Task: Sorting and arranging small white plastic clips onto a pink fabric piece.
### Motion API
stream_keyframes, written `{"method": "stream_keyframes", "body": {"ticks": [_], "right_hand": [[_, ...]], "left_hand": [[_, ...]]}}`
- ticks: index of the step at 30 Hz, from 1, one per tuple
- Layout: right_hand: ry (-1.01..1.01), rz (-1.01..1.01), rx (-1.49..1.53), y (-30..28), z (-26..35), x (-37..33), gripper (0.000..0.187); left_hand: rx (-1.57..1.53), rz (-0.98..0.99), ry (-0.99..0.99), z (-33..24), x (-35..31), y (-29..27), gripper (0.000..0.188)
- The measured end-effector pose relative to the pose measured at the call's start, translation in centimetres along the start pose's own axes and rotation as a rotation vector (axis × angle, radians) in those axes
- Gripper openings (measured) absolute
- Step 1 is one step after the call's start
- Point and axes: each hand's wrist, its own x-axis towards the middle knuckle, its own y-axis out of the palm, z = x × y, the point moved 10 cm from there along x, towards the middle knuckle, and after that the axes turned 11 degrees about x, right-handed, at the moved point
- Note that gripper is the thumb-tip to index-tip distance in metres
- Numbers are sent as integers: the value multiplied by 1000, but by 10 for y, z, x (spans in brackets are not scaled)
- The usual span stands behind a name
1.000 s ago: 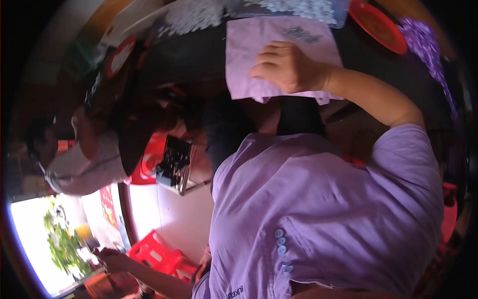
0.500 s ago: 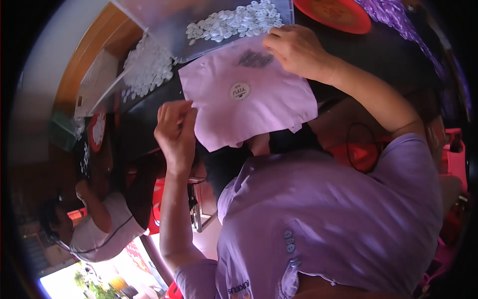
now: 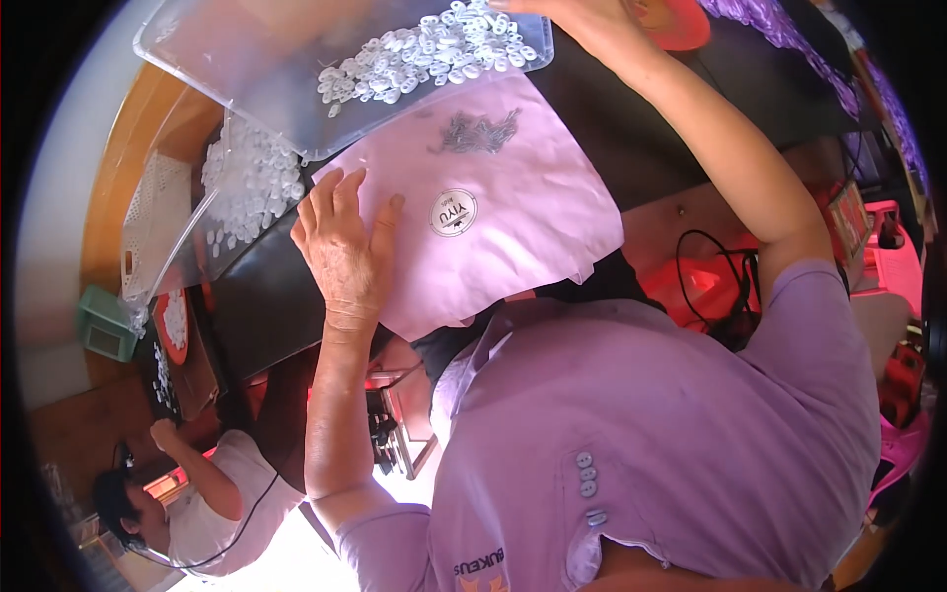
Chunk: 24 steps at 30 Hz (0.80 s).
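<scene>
A pink cloth point(image 3: 533, 217) with a round white label is spread across the table edge and my lap. On its far part lies a small heap of thin grey metal pieces point(image 3: 480, 131). My left hand point(image 3: 345, 242) rests at the cloth's left side, open, fingers spread. Beyond the cloth, a clear plastic tray point(image 3: 266, 69) holds a pile of small white oval pieces point(image 3: 434, 49) with holes. My right hand point(image 3: 577, 18) reaches over the tray's right end. The upper picture edge cuts it off, so its fingertips are mostly hidden.
More white pieces point(image 3: 247, 183) lie in clear plastic at the left. A red dish point(image 3: 681, 25) and purple shiny strands point(image 3: 779, 39) are at the far right. A co-worker point(image 3: 222, 493) sits at the left near a green basket point(image 3: 107, 324). A pink chair point(image 3: 888, 247) stands at right.
My right hand has moved away from the cloth, up over the tray. My left hand has opened and settled on the cloth's left side. The cloth's grey heap shows more plainly.
</scene>
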Motion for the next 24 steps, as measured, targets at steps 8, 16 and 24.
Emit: {"method": "stream_keyframes", "body": {"ticks": [8,16,24], "right_hand": [[-80,-71,231,15,-47,14,11],[-222,-310,-176,-4,-36,16,15],[-234,-275,28,4,-34,-4,24]], "left_hand": [[-240,34,115,-10,23,26,37],[-245,-70,184,-30,43,19,19],[-179,26,65,-30,62,58,20]]}}
